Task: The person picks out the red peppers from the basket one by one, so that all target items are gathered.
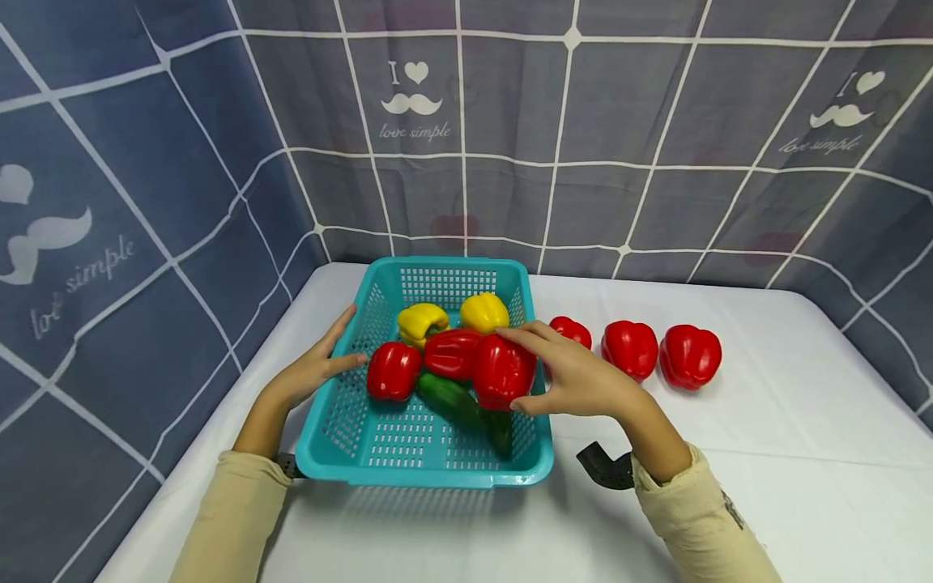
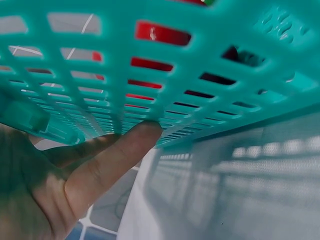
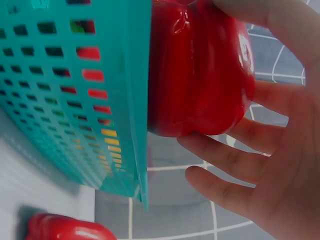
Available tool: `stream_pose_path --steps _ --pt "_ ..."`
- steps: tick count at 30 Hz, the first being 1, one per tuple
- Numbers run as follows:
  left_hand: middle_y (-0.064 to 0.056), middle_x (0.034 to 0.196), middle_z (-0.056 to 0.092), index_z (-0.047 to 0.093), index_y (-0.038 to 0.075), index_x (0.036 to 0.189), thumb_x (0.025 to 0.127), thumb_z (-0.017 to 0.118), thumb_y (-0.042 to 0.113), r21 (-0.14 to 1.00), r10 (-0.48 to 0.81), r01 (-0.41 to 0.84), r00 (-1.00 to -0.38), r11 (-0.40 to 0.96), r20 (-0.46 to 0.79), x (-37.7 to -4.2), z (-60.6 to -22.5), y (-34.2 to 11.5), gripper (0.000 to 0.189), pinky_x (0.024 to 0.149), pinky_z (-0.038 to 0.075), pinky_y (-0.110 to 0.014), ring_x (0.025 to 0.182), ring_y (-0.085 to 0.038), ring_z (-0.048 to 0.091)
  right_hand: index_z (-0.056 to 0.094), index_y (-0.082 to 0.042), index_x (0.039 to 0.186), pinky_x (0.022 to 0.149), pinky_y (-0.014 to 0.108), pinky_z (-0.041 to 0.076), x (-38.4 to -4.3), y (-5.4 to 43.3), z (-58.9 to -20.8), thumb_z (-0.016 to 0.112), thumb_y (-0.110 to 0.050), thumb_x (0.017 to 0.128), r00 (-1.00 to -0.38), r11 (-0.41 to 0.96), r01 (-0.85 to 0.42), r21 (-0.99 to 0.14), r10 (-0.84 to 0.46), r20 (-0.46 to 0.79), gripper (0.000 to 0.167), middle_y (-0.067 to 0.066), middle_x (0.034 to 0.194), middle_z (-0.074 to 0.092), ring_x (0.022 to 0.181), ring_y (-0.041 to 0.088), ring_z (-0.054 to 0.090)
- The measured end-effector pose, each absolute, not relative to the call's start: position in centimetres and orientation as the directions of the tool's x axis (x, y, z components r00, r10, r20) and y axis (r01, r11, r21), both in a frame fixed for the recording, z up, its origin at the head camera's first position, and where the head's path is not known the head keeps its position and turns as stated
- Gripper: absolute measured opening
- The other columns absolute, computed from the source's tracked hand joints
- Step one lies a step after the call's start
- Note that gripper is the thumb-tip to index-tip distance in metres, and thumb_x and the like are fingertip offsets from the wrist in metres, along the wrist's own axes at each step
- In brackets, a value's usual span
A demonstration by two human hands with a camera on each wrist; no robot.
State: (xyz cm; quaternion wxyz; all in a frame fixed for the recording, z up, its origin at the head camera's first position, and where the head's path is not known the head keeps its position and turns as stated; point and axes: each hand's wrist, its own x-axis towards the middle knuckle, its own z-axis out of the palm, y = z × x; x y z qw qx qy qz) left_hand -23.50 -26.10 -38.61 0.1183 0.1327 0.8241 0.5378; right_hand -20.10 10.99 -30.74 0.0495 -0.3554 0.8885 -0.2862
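A teal plastic basket (image 1: 423, 478) stands on the white table. My left hand (image 1: 309, 372) holds its left rim, thumb over the top edge; in the left wrist view the fingers (image 2: 112, 167) lie along the outside of the slotted wall. My right hand (image 1: 576, 368) grips a glossy red bell pepper (image 1: 503, 372) inside the basket's right side, near the rim. Beside it in the basket are a long red pepper (image 1: 450, 354), another red bell pepper (image 1: 394, 372), two yellow bell peppers (image 1: 421, 322) and a dark green cucumber (image 1: 448, 398), whose right end is partly covered.
Three red bell peppers (image 1: 689, 356) sit in a row on the table (image 1: 787, 405) to the right of the basket; the nearest one is partly behind my right hand. Grey-blue checked cloth (image 1: 510, 202) hangs at the back and both sides.
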Motion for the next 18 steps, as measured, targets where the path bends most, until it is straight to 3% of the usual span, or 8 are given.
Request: stream_pose_path --steps 18 --pt "-0.007 0.153 -0.014 -0.01 0.025 0.147 0.089 0.054 0.022 0.918 0.351 0.096 -0.935 0.384 -0.049 -23.5 -38.6 -26.0 0.086 0.103 0.01 -0.067 0.138 -0.037 -0.003 0.04 -0.016 0.137 0.074 0.034 0.055 -20.3 13.9 -30.1 0.081 -0.021 0.062 -0.77 0.584 -0.59 -0.558 -0.616 0.169 0.086 0.004 0.127 0.047 0.112 0.022 0.048"
